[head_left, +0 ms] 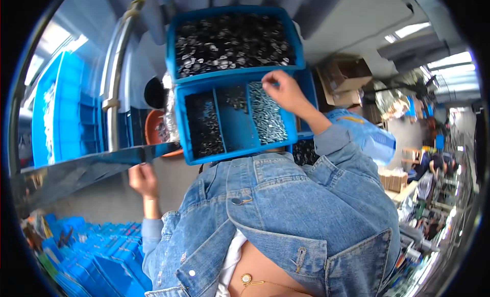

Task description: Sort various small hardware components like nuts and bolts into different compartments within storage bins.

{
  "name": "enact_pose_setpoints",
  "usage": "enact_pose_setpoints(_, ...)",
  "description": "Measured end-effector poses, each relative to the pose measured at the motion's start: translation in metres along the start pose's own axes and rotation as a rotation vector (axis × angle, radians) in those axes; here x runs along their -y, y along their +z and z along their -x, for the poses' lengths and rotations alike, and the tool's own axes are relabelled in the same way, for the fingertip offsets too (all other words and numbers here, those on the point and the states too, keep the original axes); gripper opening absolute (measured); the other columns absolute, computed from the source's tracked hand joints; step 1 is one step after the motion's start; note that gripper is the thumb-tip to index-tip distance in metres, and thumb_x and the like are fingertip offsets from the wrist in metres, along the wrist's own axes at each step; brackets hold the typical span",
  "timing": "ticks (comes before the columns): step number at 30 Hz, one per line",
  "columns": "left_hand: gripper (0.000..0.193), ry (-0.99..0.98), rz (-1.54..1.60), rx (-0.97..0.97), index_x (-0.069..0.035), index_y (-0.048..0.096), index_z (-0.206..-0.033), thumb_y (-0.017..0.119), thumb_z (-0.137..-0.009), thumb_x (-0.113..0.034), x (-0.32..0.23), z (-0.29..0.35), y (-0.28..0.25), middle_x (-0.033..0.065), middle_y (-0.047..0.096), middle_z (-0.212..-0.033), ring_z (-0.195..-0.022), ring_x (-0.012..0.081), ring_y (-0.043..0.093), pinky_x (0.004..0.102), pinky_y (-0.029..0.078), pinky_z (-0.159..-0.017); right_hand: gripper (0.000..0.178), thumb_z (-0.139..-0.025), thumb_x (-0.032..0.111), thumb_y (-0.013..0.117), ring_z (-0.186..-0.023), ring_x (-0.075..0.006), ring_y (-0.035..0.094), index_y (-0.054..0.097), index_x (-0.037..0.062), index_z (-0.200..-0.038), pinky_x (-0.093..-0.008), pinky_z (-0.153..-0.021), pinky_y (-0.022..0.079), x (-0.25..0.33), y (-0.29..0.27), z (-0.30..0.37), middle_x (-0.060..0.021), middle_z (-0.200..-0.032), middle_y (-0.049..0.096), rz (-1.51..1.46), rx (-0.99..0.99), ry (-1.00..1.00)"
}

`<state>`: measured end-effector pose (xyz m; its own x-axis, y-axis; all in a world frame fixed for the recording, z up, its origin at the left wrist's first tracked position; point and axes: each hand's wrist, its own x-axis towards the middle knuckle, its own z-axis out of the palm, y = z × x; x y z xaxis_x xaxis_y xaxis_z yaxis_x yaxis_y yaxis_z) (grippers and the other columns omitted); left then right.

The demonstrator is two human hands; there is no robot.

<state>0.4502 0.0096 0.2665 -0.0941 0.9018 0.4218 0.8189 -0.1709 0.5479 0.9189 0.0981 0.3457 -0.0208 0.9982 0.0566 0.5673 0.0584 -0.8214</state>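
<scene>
Two hands (287,95), one three-part tray (239,130)

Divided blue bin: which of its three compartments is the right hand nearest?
The right compartment, holding silvery fasteners, right hand at its far end; the left compartment holds mostly dark parts, the middle compartment is mostly bare.

No text, label, brand, number or sign can be read on any of the things in view.

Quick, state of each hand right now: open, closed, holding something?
Left hand: partly curled; can't tell if it's holding anything.
Right hand: curled near the silvery screws; can't tell if holding any.
</scene>
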Motion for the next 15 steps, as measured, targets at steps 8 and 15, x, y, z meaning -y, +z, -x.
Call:
enact_pose_setpoints(8,0.011,0.452,0.418,-0.374,-0.001,0.059,-0.092,0.058,-0.085,-0.011,-0.075,-0.265,-0.039,0.0104,0.061,-0.092,-0.077,0.0197,0.056,0.0307,0.045,-0.071,0.024,-0.071,0.013,0.053,-0.101,-0.0462,0.053,0.06,-0.0059,-0.082,-0.0562,-0.093,0.038,-0.088,0.069,0.065,-0.0331,-0.1,0.056,0.943,-0.008,-0.444)
enact_pose_setpoints(15,0.013,0.484,0.118,0.196,-0.001,0.059,-0.093,0.058,-0.084,-0.01,-0.185,-0.252,0.125,0.0118,0.06,-0.092,-0.079,0.0223,0.056,0.0322,0.045,-0.073,0.019,-0.076,0.016,0.059,-0.084,-0.0358,0.059,0.06,-0.001,-0.086,-0.044,-0.069,0.052,-0.098,0.086,0.042,-0.0204,-0.097,0.056,0.796,0.083,-0.286)
